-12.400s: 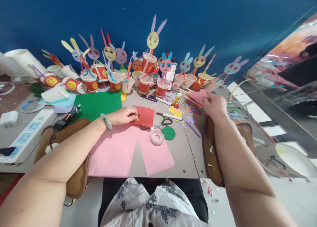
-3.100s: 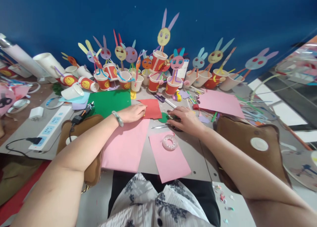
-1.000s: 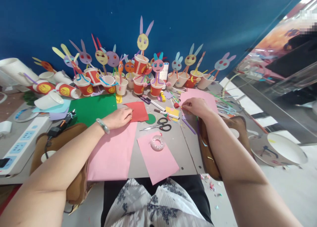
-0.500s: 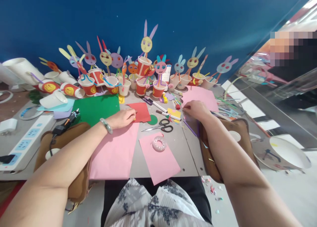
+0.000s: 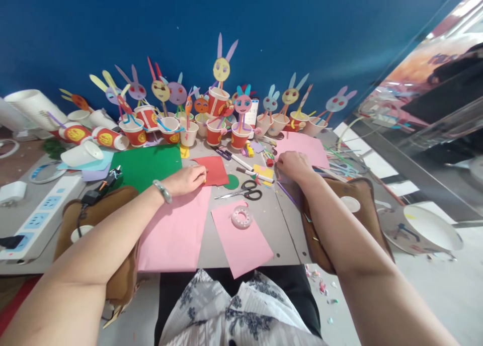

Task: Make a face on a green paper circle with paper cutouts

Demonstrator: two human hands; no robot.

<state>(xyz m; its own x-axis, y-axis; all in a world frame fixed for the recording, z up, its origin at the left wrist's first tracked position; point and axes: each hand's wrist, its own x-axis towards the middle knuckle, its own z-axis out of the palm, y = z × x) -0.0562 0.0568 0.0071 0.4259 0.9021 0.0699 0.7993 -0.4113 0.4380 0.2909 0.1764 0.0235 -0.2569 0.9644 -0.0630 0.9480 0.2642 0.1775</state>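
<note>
My left hand (image 5: 188,180) rests at the left edge of a red paper sheet (image 5: 217,171), fingers curled together. A small yellow bit shows at its fingertips; whatever is inside is hidden. My right hand (image 5: 294,165) lies with bent fingers by a pink paper sheet (image 5: 311,149), its fingertips low on the table and mostly hidden. Between the hands are a green paper circle (image 5: 231,182), scissors (image 5: 247,190) with dark handles, white markers (image 5: 242,162) and yellow paper (image 5: 263,172). Nearer me, a roll of tape (image 5: 241,217) sits on a small pink sheet (image 5: 245,253).
Paper cups (image 5: 241,136) with paper rabbit faces line the blue wall (image 5: 241,14). Green paper (image 5: 147,166) and large pink paper (image 5: 175,235) lie left. Brown cushions (image 5: 349,225) flank the table; a power strip (image 5: 43,215) stands far left, a white bucket (image 5: 400,230) far right.
The view has shifted slightly, so things on the right appear a little further left. Both hands stay in about the same places, and nothing is visibly picked up or put down.
</note>
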